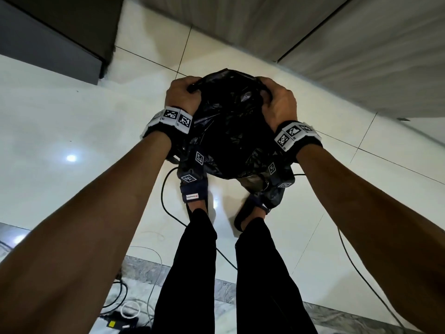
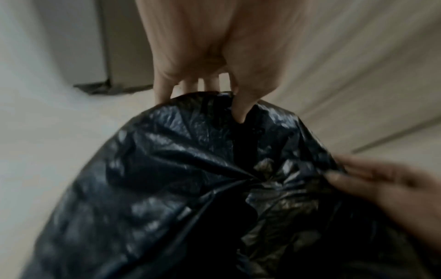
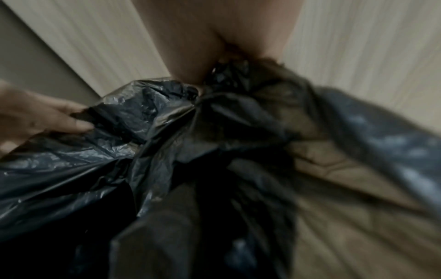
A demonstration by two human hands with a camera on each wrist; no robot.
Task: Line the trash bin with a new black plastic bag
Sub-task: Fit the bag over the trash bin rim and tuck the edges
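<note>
A crumpled black plastic bag [image 1: 228, 126] hangs in front of me above the floor, held up between both hands. My left hand [image 1: 184, 94] grips the bag's top edge on the left, fingers curled over it; in the left wrist view the left hand [image 2: 214, 88] pinches the black plastic bag [image 2: 179, 188]. My right hand [image 1: 277, 100] grips the top edge on the right, and the right wrist view shows the bag [image 3: 167, 151] bunched in the right hand [image 3: 214, 62]. The bag's mouth looks gathered. No trash bin shows in any view.
Glossy white floor tiles [image 1: 72, 116] lie all around. A dark cabinet [image 1: 55, 32] stands at the back left and pale wood-grain panels [image 1: 349, 44] at the back right. Black cables [image 1: 166, 201] trail across the floor by my sandalled feet [image 1: 195, 194].
</note>
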